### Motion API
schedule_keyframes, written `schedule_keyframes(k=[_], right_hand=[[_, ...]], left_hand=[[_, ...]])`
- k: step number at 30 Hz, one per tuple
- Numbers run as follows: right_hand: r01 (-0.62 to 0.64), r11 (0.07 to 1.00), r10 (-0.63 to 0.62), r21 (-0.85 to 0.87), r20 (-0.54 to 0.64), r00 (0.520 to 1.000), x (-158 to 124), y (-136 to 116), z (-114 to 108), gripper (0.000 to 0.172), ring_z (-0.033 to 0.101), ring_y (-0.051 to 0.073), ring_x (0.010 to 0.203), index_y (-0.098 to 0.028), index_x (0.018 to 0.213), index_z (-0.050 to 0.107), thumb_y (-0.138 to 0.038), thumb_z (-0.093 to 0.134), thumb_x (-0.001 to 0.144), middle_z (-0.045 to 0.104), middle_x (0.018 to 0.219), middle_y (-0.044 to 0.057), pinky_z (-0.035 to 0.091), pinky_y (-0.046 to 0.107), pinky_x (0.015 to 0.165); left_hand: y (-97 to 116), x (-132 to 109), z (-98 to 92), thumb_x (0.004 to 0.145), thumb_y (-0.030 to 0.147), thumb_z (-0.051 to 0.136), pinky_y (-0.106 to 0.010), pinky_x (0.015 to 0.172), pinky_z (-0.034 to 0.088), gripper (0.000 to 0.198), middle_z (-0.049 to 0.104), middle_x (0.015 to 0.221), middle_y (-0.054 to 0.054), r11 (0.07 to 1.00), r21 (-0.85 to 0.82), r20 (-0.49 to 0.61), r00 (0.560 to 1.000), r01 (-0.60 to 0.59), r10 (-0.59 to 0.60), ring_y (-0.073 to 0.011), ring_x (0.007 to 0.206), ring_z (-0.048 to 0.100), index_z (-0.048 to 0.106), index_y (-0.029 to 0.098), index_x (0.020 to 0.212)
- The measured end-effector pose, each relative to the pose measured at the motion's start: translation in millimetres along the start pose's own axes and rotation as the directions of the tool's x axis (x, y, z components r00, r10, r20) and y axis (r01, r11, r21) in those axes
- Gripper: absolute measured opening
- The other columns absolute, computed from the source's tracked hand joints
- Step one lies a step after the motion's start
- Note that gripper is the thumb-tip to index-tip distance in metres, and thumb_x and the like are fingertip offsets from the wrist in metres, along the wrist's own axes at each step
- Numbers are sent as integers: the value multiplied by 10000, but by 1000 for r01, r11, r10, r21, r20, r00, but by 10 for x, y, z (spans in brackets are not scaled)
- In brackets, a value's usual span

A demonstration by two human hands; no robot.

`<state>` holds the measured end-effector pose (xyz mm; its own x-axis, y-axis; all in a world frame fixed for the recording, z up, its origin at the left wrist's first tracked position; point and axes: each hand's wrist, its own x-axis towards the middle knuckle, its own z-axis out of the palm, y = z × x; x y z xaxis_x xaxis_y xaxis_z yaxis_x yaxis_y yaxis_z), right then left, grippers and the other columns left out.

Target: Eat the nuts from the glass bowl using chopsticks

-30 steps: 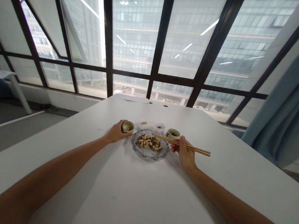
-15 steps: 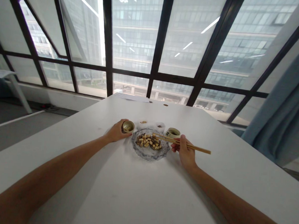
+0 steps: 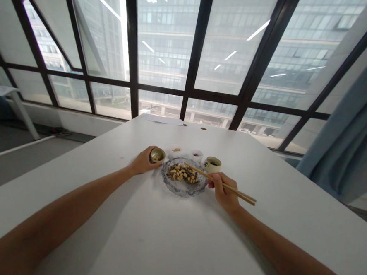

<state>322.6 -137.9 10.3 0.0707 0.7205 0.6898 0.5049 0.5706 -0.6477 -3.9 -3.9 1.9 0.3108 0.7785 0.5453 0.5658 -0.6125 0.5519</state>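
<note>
My left hand (image 3: pixel 143 160) is wrapped round a small greenish cup (image 3: pixel 158 153), tilted toward me, with a few pale pieces inside. Between the fingers of my right hand (image 3: pixel 226 190) lies a pair of wooden chopsticks (image 3: pixel 237 192). Their tips reach over the far part of a clear glass plate (image 3: pixel 183 190). A heap of nuts and dark seeds (image 3: pixel 181 174) covers the middle of that plate. Whether the tips pinch a piece is too small to tell. Just beyond my right hand stands a second cup (image 3: pixel 212 166), pale with dark lettering.
Behind the plate are two small white bowls, the left bowl (image 3: pixel 174 154) with pale bits and the right bowl (image 3: pixel 196 158) with dark ones. Papers (image 3: pixel 162 120) lie at the far edge of the white table (image 3: pixel 152 235). A blue curtain (image 3: pixel 345 135) hangs at right.
My right hand has turned and dropped slightly, so the chopsticks slope more steeply, their back ends lower and tips a little further left. My left hand and its cup are nearly still.
</note>
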Motion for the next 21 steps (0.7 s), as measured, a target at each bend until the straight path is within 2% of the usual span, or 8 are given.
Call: schedule_keyframes(k=[1,2,3,5,7,9,11,21], right_hand=[[120,991,-116,-53,72,991,-5,-17,-22,454,645,172,543,-212,822,723,-560,474,975,704,653,58,527,283,517],[265,961,-251,-78,153,956,-7,-41,-40,413,661,175,581,-219,851,733,-523,485,982,717,685,63,537,284,550],[409,909,-382,-79,232,894,-6,-72,-54,368,672,176,615,-224,889,738,-492,504,984,729,720,69,542,283,578],[634,772,-582,-56,340,739,2,-150,-65,296,675,173,649,-222,962,733,-445,540,982,740,770,78,539,277,602],[757,652,-682,-55,395,616,11,-229,-59,272,653,163,625,-209,1000,715,-414,536,993,730,757,76,520,266,583],[807,588,-719,-63,416,557,17,-291,-45,268,624,156,587,-197,1016,699,-395,518,1006,706,713,65,494,259,555],[818,572,-735,-52,409,540,20,-325,-34,249,612,152,570,-194,1029,688,-381,525,1004,691,693,55,482,254,544],[782,614,-681,-109,429,594,5,-314,-30,267,637,158,582,-209,1016,688,-352,462,1020,708,716,64,510,250,555]], left_hand=[[1,2,-2,684,520,754,-430,980,504,724,650,1214,-127,1000,0,4,1000,5,-5,-282,1094,640,495,186,1272],[1,4,-3,684,519,755,-431,978,505,725,650,1213,-125,1000,1,7,1000,9,-9,-281,1091,641,493,189,1274],[1,6,-3,684,518,756,-431,976,505,727,651,1213,-124,1000,2,8,1000,11,-11,-281,1088,641,492,190,1276],[0,8,-2,682,519,757,-430,974,505,730,650,1217,-128,1000,4,5,1000,9,-9,-282,1086,642,494,185,1276],[4,6,-1,682,520,756,-432,976,502,726,651,1216,-131,1000,6,-2,1000,4,-4,-284,1090,640,499,180,1269],[11,1,-1,682,517,756,-433,981,499,719,655,1211,-131,1000,9,-7,1000,1,-1,-286,1095,639,502,180,1264],[17,-3,-4,685,513,753,-430,976,501,715,658,1202,-131,1000,11,-7,1000,3,-3,-285,1093,642,501,177,1263],[-12,8,5,683,529,758,-428,970,505,725,655,1215,-127,1000,-5,3,1000,12,-12,-279,1096,641,497,192,1269]])
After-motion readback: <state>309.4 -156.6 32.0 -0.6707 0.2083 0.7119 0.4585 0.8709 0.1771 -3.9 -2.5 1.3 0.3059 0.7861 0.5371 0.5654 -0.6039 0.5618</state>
